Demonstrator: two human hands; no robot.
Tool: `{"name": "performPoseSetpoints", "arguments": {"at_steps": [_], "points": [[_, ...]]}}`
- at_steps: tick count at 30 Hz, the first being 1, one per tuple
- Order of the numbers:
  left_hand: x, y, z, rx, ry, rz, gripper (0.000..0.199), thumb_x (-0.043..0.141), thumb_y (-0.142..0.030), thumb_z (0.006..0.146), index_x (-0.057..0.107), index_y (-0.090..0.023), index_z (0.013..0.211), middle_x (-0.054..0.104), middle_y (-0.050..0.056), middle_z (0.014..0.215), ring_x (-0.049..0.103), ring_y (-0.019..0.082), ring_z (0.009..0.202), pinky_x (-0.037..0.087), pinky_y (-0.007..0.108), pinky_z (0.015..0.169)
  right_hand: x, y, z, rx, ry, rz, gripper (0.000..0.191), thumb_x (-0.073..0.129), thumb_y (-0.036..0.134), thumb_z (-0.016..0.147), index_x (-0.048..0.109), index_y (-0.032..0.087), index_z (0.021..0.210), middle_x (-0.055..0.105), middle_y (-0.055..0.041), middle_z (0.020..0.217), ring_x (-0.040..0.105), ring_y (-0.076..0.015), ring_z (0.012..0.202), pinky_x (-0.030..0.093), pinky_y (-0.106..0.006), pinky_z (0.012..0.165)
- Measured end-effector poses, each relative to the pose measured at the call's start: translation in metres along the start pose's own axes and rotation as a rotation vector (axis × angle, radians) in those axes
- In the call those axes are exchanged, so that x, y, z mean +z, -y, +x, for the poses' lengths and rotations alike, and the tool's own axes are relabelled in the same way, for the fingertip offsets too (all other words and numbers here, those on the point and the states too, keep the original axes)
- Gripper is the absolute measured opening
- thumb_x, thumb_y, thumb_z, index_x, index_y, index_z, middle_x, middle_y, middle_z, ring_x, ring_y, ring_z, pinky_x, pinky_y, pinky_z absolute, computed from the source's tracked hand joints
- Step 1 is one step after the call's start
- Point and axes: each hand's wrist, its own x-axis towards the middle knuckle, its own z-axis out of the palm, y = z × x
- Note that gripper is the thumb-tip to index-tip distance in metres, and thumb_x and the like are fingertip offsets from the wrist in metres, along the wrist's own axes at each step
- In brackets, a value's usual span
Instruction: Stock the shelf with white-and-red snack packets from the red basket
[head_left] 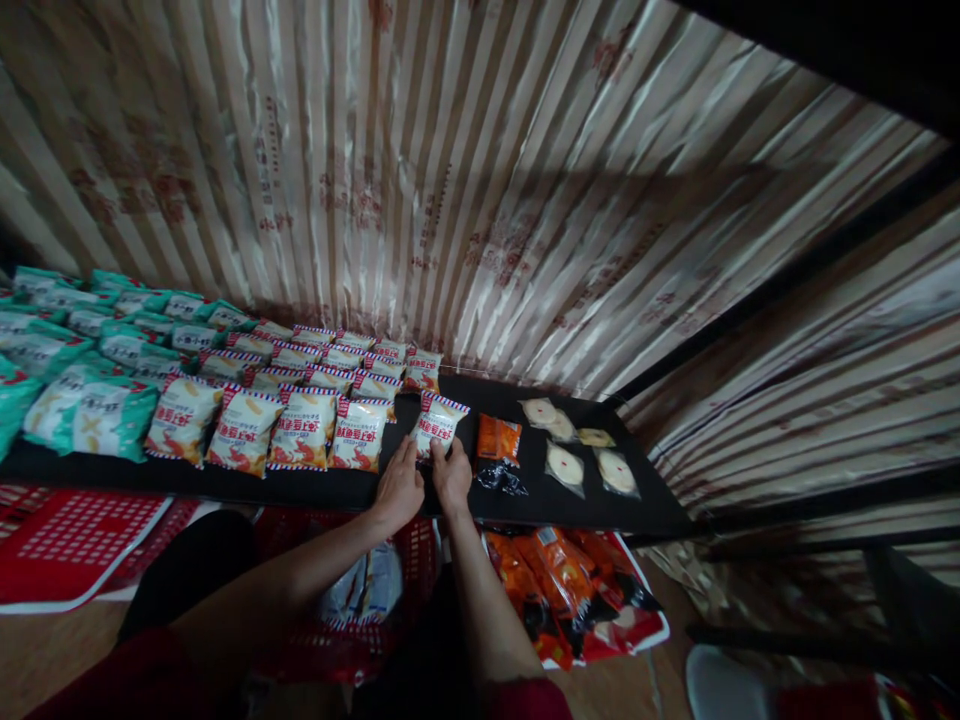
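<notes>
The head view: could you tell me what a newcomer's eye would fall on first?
Probably the teal packets massed at the shelf's left end, beside rows of white-and-orange packets. Next, perhaps the bright orange packets in a basket below the shelf.

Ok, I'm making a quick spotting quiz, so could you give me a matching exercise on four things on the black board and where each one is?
Things
1. Clear packs
2. Teal packs
3. Lone orange pack
4. Touched pack

Places
A. At the left end of the board
B. At the fingers of the left hand and right hand
C. Nearest the right end of the board
D. Just right of the right hand, before the clear packs

Pairs: 1-C, 2-A, 3-D, 4-B
</notes>
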Motion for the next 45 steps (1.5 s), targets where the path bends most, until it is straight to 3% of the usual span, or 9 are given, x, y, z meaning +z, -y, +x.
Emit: {"name": "performPoseSetpoints", "arguments": {"at_steps": [6,12,17,25,30,34,39,45], "points": [[0.006,0.001,0.021,-0.004,-0.009,-0.028,0.055,0.038,-0.013,0.082,0.037,-0.008,0.137,0.032,0.015,0.147,0.023,0.021,0.138,0.022,0.036,0.114,0.008,0.003,0.023,-0.017,-0.036,-0.008,0.044,0.040,0.044,0.087,0.060,0.013,0.111,0.069,-0.0121,0.093,0.063,-0.0227,0.083,0.041,-0.028,0.068],[-0.001,-0.008,0.039,-0.053,-0.026,-0.104,0.051,0.038,-0.020,0.086,0.040,-0.008,0.135,0.031,0.015,0.147,0.024,0.023,0.137,0.022,0.038,0.114,0.014,0.008,0.043,-0.042,-0.043,0.031,0.045,0.041,0.043,0.087,0.058,0.012,0.115,0.069,-0.0130,0.095,0.062,-0.0229,0.084,0.042,-0.029,0.069],[-0.006,-0.016,0.052,-0.079,-0.010,-0.111,0.051,0.037,-0.022,0.087,0.039,-0.004,0.135,0.028,0.018,0.148,0.024,0.024,0.137,0.021,0.037,0.114,0.017,0.013,0.055,-0.039,-0.028,0.029,0.045,0.042,0.043,0.087,0.057,0.011,0.116,0.069,-0.0138,0.095,0.063,-0.0237,0.085,0.042,-0.029,0.069],[-0.004,-0.009,0.071,-0.073,-0.030,-0.074,0.052,0.035,-0.021,0.087,0.037,0.001,0.134,0.029,0.021,0.147,0.025,0.024,0.137,0.020,0.036,0.114,0.021,0.021,0.072,-0.013,0.000,0.056,0.050,0.044,0.043,0.086,0.052,0.011,0.124,0.068,-0.0139,0.100,0.062,-0.0239,0.089,0.042,-0.030,0.074],[-0.005,-0.006,0.076,-0.069,-0.071,-0.033,0.051,0.035,-0.020,0.087,0.038,0.000,0.134,0.028,0.020,0.147,0.024,0.025,0.138,0.021,0.038,0.114,0.029,0.020,0.080,-0.086,0.028,0.098,0.047,0.040,0.044,0.087,0.055,0.014,0.120,0.067,-0.0101,0.099,0.060,-0.0219,0.088,0.043,-0.030,0.076],[-0.005,-0.005,0.076,-0.083,-0.114,0.035,0.049,0.035,-0.019,0.086,0.041,-0.002,0.132,0.032,0.019,0.146,0.028,0.026,0.136,0.026,0.039,0.112,0.037,0.019,0.084,-0.159,0.003,0.100,0.044,0.037,0.042,0.088,0.060,0.013,0.112,0.064,-0.0133,0.103,0.057,-0.0236,0.097,0.043,-0.034,0.084],[-0.005,-0.007,0.071,-0.046,-0.192,0.179,0.048,0.036,-0.018,0.086,0.045,-0.001,0.129,0.039,0.018,0.142,0.033,0.027,0.133,0.026,0.040,0.112,0.041,0.023,0.085,-0.160,-0.040,0.128,0.055,0.042,0.039,0.086,0.044,0.008,0.131,0.056,-0.0185,0.122,0.051,-0.0259,0.113,0.039,-0.037,0.094],[-0.003,-0.003,0.070,0.015,-0.232,0.228,0.046,0.035,-0.017,0.086,0.047,-0.002,0.128,0.041,0.017,0.141,0.033,0.026,0.133,0.028,0.040,0.111,0.041,0.026,0.084,-0.193,-0.005,0.082,0.050,0.042,0.036,0.086,0.044,0.016,0.132,0.061,-0.0126,0.114,0.056,-0.0238,0.104,0.041,-0.035,0.089]]}}
